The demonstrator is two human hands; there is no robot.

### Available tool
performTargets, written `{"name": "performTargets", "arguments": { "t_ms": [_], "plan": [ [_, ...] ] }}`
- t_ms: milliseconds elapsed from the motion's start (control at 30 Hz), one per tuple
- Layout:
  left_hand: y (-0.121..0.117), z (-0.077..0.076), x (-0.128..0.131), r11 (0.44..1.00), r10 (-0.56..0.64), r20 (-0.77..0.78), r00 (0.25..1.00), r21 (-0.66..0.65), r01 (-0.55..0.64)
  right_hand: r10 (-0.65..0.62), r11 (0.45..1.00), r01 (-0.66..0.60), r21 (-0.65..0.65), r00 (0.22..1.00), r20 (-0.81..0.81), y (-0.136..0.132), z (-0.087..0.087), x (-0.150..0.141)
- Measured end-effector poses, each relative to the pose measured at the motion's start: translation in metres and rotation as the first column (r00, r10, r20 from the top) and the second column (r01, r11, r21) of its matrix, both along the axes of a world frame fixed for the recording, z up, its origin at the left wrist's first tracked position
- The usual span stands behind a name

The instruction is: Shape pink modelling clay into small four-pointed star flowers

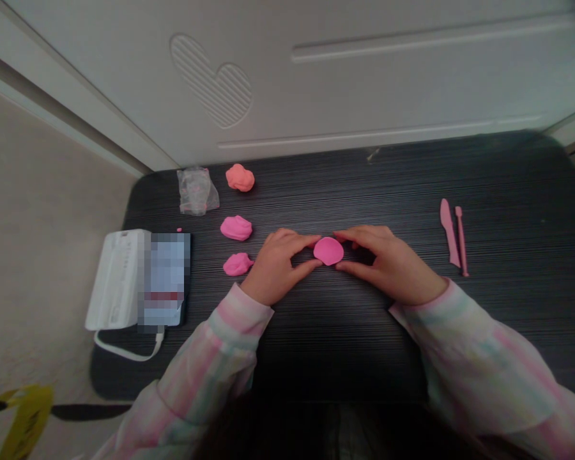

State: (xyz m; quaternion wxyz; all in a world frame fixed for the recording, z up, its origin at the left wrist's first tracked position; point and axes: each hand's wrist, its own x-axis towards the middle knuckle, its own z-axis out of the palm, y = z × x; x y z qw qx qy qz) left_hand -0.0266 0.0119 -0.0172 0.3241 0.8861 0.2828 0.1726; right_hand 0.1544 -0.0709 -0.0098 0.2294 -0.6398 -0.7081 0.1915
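Viewing from the head: left hand [280, 265] and right hand [390, 259] both grip the pink disc [328, 251] by opposite edges, over the surface [340, 338]. Disc flattened, apparently largely shaped; two pink lumps [236, 228] and one orange lump [240, 178] remain unformed.

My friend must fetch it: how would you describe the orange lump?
On the dark table, find the clear plastic bag by the far edge, left of the left hand. The orange lump sits just right of that bag. It alone is orange; the two nearer lumps are pink.
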Motion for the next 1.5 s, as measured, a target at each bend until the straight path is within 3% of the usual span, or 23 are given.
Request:
{"name": "performTargets", "arguments": {
  "t_ms": [700, 1033, 1500],
  "plan": [
    [-0.003, 0.0, 0.003, 0.998, 0.057, 0.035, 0.998, -0.001, -0.057, -0.041, 0.997, 0.039, 0.06, 0.999, 0.034, 0.0, -0.003, -0.009],
    [0.002, 0.004, -0.001, 0.998, -0.02, 0.028, 0.999, -0.052, 0.022, -0.007, 0.999, 0.006, 0.037, 0.999, 0.032, -0.002, -0.002, -0.004],
    [-0.001, 0.004, 0.001, 0.999, 0.031, 0.04, 0.999, -0.027, -0.03, 0.003, 0.999, -0.004, 0.031, 0.999, 0.049, -0.001, -0.001, -0.005]
  ]
}}
